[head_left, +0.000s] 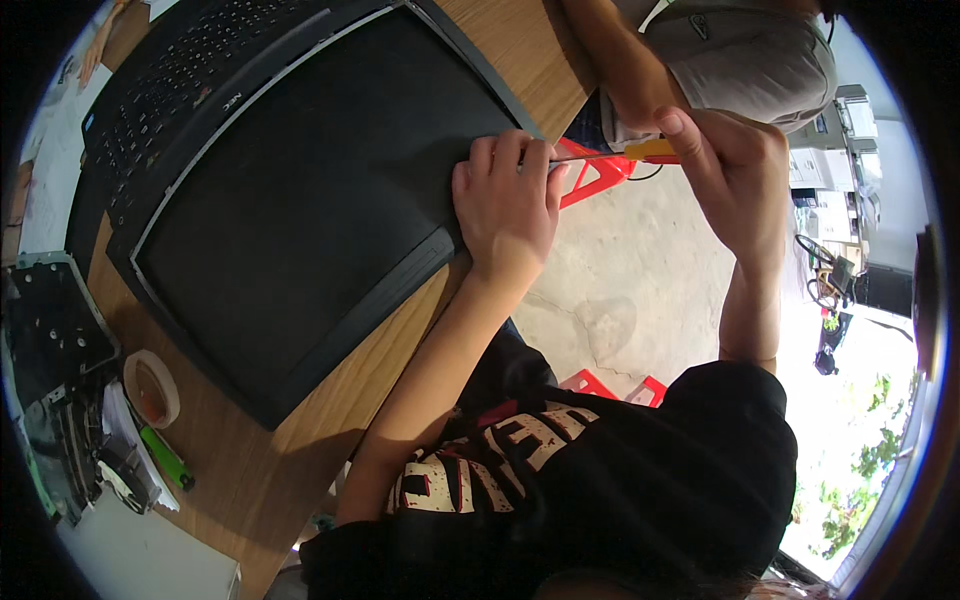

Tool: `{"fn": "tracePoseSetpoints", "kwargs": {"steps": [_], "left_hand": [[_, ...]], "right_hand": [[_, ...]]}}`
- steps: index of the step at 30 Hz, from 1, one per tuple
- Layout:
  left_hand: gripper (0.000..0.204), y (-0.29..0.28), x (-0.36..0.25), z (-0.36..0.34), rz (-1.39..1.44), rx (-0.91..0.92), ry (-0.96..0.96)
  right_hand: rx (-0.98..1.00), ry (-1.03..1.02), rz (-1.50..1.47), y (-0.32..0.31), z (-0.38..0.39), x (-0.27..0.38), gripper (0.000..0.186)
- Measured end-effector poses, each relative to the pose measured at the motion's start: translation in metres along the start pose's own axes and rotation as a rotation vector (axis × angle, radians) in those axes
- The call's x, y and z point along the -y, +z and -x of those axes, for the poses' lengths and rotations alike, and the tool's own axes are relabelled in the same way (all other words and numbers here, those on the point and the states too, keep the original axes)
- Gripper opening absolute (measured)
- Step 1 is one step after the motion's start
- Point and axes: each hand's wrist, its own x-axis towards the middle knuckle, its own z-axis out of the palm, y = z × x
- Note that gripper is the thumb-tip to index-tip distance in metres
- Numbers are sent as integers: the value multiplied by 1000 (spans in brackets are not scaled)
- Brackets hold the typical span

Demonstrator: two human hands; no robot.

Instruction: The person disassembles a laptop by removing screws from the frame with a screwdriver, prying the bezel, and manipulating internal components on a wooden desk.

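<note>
An opened black laptop (300, 190) lies on the wooden table with its screen flat and facing up. My left hand (510, 205) rests at the screen's right edge, its fingers bent together over the black bezel (385, 295). In my right hand (740, 180) is a screwdriver (652, 150) with a yellow and red handle, held out beyond the table edge. Its thin shaft points left, toward my left fingertips at the laptop's edge. Those fingers hide where the tip meets the laptop. A pale line runs between bezel and panel along the keyboard side.
On the wooden table (245, 490), at left, are a tape roll (152, 388), a green-handled tool (167, 458) and dark laptop parts (55, 325). Another person's arm (635, 75) is close by at the upper right. A red stool (597, 180) stands below the table edge.
</note>
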Motion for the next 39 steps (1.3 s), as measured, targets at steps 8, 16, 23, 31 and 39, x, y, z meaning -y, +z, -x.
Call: {"fn": "tracePoseSetpoints", "kwargs": {"steps": [8,16,23,31,39], "left_hand": [[9,4,-1,1,-34,-20,23],[20,4,3,2,-10,28,20],[43,-5,1,-1,136,45,-46],[40,-5,2,1,106,26,-2],[20,2,-5,-1,55,-14,0]], "right_hand": [[166,-152,-173,-29,-8,11,20],[169,-251,9,-30,-4,-5,15],[133,-213,-42,-24,-6,-9,18],[60,-200,203,-12,-2,-15,20],[141,-94,153,-10,-1,5,29]]}}
